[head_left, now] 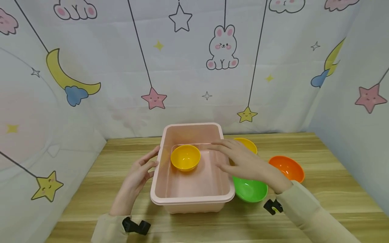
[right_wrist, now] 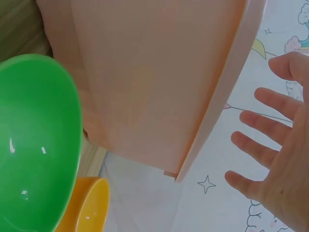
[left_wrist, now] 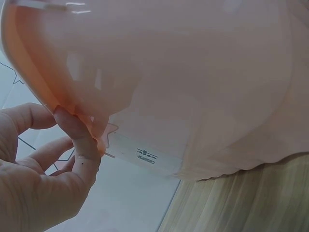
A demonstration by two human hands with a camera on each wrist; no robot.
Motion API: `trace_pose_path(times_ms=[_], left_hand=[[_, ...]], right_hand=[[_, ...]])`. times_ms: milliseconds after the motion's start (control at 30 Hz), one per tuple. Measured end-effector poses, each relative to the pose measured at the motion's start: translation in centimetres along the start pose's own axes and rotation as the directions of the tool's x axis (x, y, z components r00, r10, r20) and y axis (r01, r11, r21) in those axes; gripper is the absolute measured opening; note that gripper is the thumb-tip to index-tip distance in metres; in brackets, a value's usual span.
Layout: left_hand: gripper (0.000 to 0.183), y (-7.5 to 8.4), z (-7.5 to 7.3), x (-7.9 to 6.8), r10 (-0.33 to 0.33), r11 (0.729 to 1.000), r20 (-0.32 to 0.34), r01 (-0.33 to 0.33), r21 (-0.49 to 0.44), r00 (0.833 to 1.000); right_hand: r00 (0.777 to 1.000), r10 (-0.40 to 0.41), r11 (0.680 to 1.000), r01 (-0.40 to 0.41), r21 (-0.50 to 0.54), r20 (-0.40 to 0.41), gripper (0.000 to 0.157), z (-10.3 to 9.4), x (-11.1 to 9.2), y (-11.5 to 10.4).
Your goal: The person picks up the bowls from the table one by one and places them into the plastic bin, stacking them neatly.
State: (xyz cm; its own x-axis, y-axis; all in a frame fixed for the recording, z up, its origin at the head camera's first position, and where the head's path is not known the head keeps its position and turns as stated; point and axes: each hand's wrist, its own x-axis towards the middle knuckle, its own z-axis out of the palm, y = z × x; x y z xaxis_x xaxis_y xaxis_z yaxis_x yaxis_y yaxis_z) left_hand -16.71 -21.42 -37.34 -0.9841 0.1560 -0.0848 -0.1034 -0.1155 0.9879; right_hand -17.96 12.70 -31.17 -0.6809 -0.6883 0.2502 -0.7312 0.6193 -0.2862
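Note:
A pale pink plastic bin [head_left: 194,199] stands on the table, with a small yellow bowl [head_left: 185,158] upright inside it, toward the left wall. My left hand [head_left: 138,177] is at the bin's left side, its loosely bent fingertips touching the outside under the rim, as the left wrist view shows the hand [left_wrist: 58,166] too. Over the bin's right rim hovers my right hand [head_left: 240,160], fingers spread and holding nothing. In the right wrist view that hand [right_wrist: 285,140] is apart from the bin wall [right_wrist: 145,72].
Right of the bin are a green bowl [head_left: 250,191], an orange bowl [head_left: 287,168] and another yellow bowl [head_left: 248,145], partly hidden by my right hand. The wooden table [head_left: 106,165] meets a patterned cloth backdrop [head_left: 188,74] behind and at both sides.

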Motion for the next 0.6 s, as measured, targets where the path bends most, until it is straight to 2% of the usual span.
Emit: trace_pose_path(times_ms=[600], left_hand=[[0.060,0.1,0.1,0.1,-0.009,1.000,-0.013,0.009,0.006,1.000]], right_hand=[[0.995,0.079,0.996,-0.076,0.052,-0.058,0.057,1.1,-2.4,1.6]])
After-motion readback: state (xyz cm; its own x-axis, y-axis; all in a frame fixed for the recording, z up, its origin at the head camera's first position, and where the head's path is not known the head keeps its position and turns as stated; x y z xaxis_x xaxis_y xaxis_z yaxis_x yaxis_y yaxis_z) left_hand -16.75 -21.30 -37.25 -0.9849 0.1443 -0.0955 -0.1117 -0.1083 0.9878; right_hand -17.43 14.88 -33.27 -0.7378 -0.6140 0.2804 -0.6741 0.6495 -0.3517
